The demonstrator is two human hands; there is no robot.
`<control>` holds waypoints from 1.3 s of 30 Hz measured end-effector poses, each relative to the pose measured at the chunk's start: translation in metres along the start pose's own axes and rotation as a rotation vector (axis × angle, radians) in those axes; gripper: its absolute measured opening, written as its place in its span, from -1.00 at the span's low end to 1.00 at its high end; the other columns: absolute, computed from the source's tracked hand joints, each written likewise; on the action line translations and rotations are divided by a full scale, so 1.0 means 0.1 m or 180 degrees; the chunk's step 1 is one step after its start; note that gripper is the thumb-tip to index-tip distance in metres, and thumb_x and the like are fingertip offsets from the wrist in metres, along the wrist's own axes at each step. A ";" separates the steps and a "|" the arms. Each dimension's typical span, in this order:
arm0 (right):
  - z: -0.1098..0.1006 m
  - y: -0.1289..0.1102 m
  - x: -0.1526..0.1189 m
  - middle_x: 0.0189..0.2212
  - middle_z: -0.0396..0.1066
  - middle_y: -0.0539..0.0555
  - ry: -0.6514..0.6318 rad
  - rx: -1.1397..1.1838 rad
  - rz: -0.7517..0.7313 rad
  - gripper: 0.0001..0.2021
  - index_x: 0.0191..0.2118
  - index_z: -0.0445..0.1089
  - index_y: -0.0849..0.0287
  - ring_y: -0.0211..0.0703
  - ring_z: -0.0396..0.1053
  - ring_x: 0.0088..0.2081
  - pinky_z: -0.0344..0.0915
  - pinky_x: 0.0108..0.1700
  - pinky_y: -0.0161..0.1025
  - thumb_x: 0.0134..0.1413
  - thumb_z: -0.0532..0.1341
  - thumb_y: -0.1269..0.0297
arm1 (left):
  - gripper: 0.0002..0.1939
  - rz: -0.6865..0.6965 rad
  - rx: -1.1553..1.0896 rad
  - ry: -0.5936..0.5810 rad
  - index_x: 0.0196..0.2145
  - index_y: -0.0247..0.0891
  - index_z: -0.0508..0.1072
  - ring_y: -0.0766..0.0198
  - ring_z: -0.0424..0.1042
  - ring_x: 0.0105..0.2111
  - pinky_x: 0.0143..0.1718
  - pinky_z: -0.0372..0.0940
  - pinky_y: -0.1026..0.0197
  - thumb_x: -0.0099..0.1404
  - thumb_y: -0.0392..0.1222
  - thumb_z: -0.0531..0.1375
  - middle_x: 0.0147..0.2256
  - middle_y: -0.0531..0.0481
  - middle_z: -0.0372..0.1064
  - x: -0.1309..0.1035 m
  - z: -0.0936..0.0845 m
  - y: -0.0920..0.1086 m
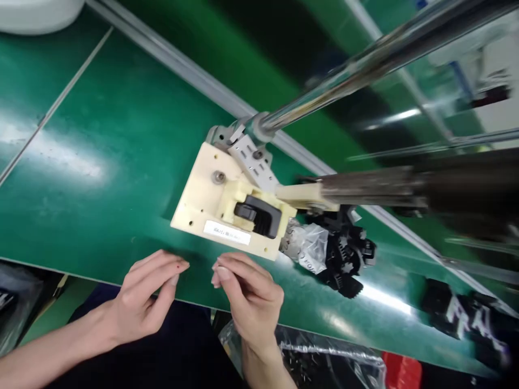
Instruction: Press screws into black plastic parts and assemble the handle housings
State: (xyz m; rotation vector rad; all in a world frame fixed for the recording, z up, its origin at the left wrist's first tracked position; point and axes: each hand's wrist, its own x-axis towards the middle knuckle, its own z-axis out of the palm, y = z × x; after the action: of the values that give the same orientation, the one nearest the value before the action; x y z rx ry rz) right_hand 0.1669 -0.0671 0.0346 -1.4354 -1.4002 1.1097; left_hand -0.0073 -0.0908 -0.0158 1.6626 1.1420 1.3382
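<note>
- Left hand (146,297) is narrow, tips close together; can't tell if it holds anything
- Right hand (254,297) is pinched, near the cream plate (197,189); can't tell if it's holding something

You wear a dark garment (174,354) across your front — navy blue along one lighter edge (97,297), nearly black elsewhere, its cut lost in shadow. Your left forearm (65,343) and right forearm (263,367) are bare; your left hand (144,297) bears a tiny red speck (178,265) near one fingertip.
</note>
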 end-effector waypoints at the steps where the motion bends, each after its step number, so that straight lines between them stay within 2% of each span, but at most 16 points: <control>1: 0.06 0.02 0.00 -0.38 0.49 0.07 -0.0053 0.0122 0.0087 -0.80 -0.21 0.54 0.10 -0.29 0.41 -0.55 0.34 -0.61 -0.37 0.10 0.24 0.50 | -0.63 -0.0050 -0.0109 -0.0033 -0.04 -0.35 0.43 0.18 0.54 -0.27 -0.27 0.48 0.18 0.23 -0.54 0.10 -0.27 -0.18 0.53 0.05 -0.01 0.01; 4: 0.17 0.05 0.01 -0.45 0.46 -0.03 -0.0086 0.0585 0.0355 -0.69 -0.09 0.47 0.03 -0.32 0.41 -0.52 0.40 -0.51 -0.38 0.10 0.24 0.54 | -0.64 -0.0222 -0.0342 -0.0112 -0.03 -0.36 0.42 0.20 0.52 -0.29 -0.32 0.46 0.19 0.23 -0.54 0.09 -0.30 -0.18 0.51 0.15 -0.03 0.02; 7: 0.20 0.05 0.02 -0.39 0.46 -0.03 -0.0202 0.0855 0.0476 -0.70 -0.14 0.47 0.02 -0.34 0.42 -0.48 0.44 -0.46 -0.39 0.10 0.23 0.57 | -0.66 -0.0425 -0.0489 -0.0193 -0.03 -0.36 0.42 0.22 0.50 -0.30 -0.33 0.45 0.19 0.25 -0.51 0.10 -0.31 -0.16 0.50 0.21 -0.05 0.05; 12: 0.22 0.04 -0.01 -0.30 0.47 0.06 -0.0311 0.0630 0.0324 -0.74 -0.16 0.51 0.06 -0.27 0.44 -0.39 0.48 -0.45 -0.34 0.12 0.22 0.55 | -0.69 -0.0714 -0.0816 -0.0196 -0.02 -0.31 0.41 0.26 0.46 -0.34 -0.36 0.44 0.21 0.27 -0.44 0.14 -0.33 -0.10 0.47 0.26 -0.04 0.06; 18: 0.26 0.03 -0.10 -0.29 0.48 0.03 -0.0232 0.0373 0.0301 -0.59 0.11 0.35 0.01 -0.28 0.46 -0.38 0.53 -0.33 -0.28 0.21 0.14 0.54 | -0.64 -0.0782 -0.0985 -0.0211 0.01 -0.30 0.39 0.29 0.43 -0.33 -0.32 0.45 0.21 0.26 -0.47 0.15 -0.31 -0.08 0.42 0.26 -0.03 0.07; 24: 0.22 0.07 -0.11 -0.31 0.47 -0.02 -0.0505 -0.0374 -0.0214 -0.38 0.32 0.06 -0.05 -0.29 0.45 -0.38 0.53 -0.26 -0.26 0.21 0.12 0.54 | -0.65 -0.0783 -0.0916 -0.0277 -0.01 -0.32 0.40 0.33 0.43 -0.32 -0.29 0.45 0.24 0.25 -0.49 0.16 -0.31 -0.05 0.40 0.25 -0.05 0.09; 27: 0.20 -0.01 -0.11 -0.29 0.47 0.00 -0.0823 -0.0960 -0.0431 -0.30 0.39 -0.10 -0.03 -0.24 0.48 -0.28 0.53 -0.16 -0.22 0.22 0.09 0.56 | -0.67 -0.0736 -0.0793 -0.0307 -0.02 -0.31 0.40 0.32 0.44 -0.33 -0.30 0.45 0.24 0.26 -0.47 0.16 -0.33 -0.04 0.41 0.24 -0.06 0.11; 30: 0.20 -0.10 -0.14 -0.22 0.49 0.05 -0.0999 -0.1290 -0.0693 -0.27 0.41 -0.20 0.04 -0.20 0.49 -0.18 0.53 -0.08 -0.20 0.23 0.08 0.57 | -0.66 -0.0471 -0.0511 -0.0385 -0.01 -0.32 0.40 0.32 0.44 -0.33 -0.30 0.45 0.24 0.25 -0.47 0.16 -0.31 -0.05 0.44 0.21 -0.09 0.14; 34: 0.22 -0.15 -0.22 -0.16 0.49 0.12 -0.0980 -0.1453 -0.0963 -0.28 0.41 -0.20 0.13 -0.16 0.49 -0.15 0.54 -0.09 -0.19 0.22 0.07 0.60 | -0.65 -0.0307 -0.0344 -0.0410 -0.01 -0.34 0.39 0.34 0.43 -0.34 -0.31 0.44 0.26 0.24 -0.50 0.16 -0.32 -0.04 0.43 0.14 -0.13 0.18; 39: 0.26 -0.12 -0.36 -0.22 0.48 0.11 -0.0720 -0.1480 -0.1004 -0.35 0.39 -0.11 0.14 -0.16 0.48 -0.23 0.54 -0.15 -0.16 0.24 0.06 0.56 | -0.66 -0.0686 -0.0577 -0.0293 -0.02 -0.32 0.40 0.37 0.42 -0.37 -0.29 0.42 0.28 0.24 -0.46 0.18 -0.36 0.00 0.41 0.03 -0.11 0.28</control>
State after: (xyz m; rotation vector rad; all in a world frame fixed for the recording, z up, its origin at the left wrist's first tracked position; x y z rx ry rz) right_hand 0.1387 -0.1026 0.0406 -1.3571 -2.0672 0.7902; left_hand -0.0121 -0.0978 0.0128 1.4137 1.0788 1.1797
